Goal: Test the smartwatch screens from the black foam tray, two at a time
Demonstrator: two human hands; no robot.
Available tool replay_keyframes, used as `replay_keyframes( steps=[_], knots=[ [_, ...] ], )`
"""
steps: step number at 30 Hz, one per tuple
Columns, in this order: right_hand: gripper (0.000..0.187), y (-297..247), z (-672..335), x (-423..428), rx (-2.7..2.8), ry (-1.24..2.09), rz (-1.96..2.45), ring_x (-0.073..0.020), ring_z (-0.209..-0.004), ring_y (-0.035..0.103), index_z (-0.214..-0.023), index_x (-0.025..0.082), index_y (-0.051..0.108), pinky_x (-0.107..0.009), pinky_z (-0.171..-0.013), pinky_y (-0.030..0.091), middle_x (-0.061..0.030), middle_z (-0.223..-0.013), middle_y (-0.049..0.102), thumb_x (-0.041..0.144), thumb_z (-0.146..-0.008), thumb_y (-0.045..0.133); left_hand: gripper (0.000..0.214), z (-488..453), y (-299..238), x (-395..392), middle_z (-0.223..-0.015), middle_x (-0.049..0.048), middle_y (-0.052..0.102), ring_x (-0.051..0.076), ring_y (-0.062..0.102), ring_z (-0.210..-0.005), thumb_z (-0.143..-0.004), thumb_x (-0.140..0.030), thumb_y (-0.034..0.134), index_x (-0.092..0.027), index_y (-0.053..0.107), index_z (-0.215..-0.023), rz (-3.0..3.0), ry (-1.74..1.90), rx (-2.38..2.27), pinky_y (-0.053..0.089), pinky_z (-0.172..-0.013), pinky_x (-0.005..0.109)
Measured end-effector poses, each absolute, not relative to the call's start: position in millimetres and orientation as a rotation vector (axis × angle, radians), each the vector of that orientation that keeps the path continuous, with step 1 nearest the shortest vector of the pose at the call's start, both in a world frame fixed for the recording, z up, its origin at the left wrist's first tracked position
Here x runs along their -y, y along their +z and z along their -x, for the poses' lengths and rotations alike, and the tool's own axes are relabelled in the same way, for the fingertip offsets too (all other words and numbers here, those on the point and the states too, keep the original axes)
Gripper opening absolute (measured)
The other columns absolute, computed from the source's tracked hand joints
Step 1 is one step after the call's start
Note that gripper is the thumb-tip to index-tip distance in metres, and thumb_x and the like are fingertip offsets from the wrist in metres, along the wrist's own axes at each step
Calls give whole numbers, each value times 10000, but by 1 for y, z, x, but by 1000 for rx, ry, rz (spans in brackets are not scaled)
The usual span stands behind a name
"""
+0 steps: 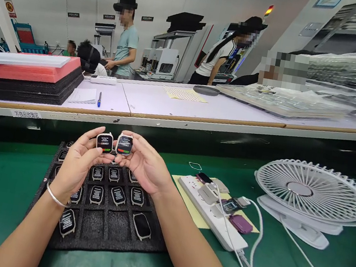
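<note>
My left hand [83, 161] grips a smartwatch body without a strap [104, 141], its lit screen facing me with the thumb at its lower edge. Close beside it, my right hand [146, 160] holds a second smartwatch body [124, 144], also lit, with red and green at the bottom of the display. Below both hands lies a black foam tray [92, 224] with square pockets. Several more watch bodies, such as one at the front left [67, 223], sit in it showing white text. The front right watch [141, 226] has a dark screen. My forearms hide parts of the tray.
Right of the tray, a white power strip [215, 217] with plugs and cables rests on yellow paper beside a white fan [311, 192]. Behind runs a raised shelf [149, 101] bearing foam sheets [23, 76] and a blue pen [99, 100]. Several people are beyond it.
</note>
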State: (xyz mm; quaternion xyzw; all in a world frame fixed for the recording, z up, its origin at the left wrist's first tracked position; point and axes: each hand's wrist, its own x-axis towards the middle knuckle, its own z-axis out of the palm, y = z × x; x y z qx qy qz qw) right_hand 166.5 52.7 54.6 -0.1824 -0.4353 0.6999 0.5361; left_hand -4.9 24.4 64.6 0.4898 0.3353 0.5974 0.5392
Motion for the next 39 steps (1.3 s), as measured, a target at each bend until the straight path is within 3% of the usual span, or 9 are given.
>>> replay_keyframes(
  steps=[5, 10, 26, 39],
  knots=[
    [411, 53, -166, -50, 1128, 1600, 467, -116, -652, 693, -1128, 211, 619, -255, -644, 541, -11, -922, 725, 100, -734, 661, 505, 4, 61, -26, -1073, 44, 712, 125, 728, -782, -772, -143, 690, -207, 577, -1261, -1272, 1454, -835, 614, -765, 259],
    [484, 54, -164, -48, 1181, 1571, 471, -119, -682, 696, -1145, 215, 616, -262, -661, 546, 5, -896, 714, 53, -689, 623, 513, 4, 59, -27, -1048, 40, 704, 106, 711, -745, -766, -133, 694, -205, 564, -1257, -1332, 1485, -821, 616, -749, 250],
    [471, 57, -168, -46, 1220, 1485, 490, -129, -692, 687, -1155, 215, 617, -287, -672, 550, -18, -960, 703, 83, -703, 633, 486, 1, 62, -24, -1027, 35, 690, 131, 700, -758, -747, -161, 710, -213, 572, -1211, -1373, 1504, -876, 609, -810, 320],
    [478, 56, -168, -46, 1272, 1461, 480, -115, -713, 679, -1167, 225, 623, -280, -708, 553, -16, -1005, 692, 59, -719, 611, 460, 1, 60, -25, -1030, 34, 692, 118, 705, -763, -770, -141, 690, -210, 577, -1210, -1385, 1488, -844, 610, -776, 266]
  ],
)
